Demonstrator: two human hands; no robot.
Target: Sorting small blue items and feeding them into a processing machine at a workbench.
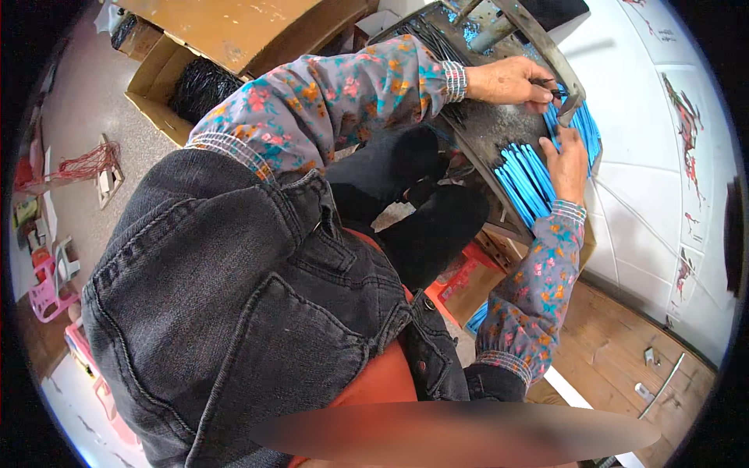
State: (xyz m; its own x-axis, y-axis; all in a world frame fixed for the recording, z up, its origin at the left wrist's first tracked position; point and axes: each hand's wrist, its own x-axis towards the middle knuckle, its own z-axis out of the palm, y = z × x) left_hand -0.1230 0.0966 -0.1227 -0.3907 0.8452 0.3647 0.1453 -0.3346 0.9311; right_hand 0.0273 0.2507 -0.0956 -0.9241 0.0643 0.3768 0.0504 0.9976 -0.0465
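Note:
My left hand (507, 80) reaches over a worn dark workbench (499, 117), its fingers pinched on a small dark thin piece (555, 90) beside a metal lever-like part (571, 109). Just below that part, my right hand (568, 165) has thumb and forefinger drawn together among slim blue sticks; what lies between them is hidden. One bunch of blue sticks with dark tips (524, 181) lies left of my right hand. Farther back, more blue sticks (583, 125) lie beside the metal part.
Thin black rods (433, 39) lie at the bench's far left, near blue scraps (470, 30). A cardboard box (160, 93) of black strands stands on the floor to the left. White panels (640, 132) rise at the right. Below the bench is a red crate (468, 273).

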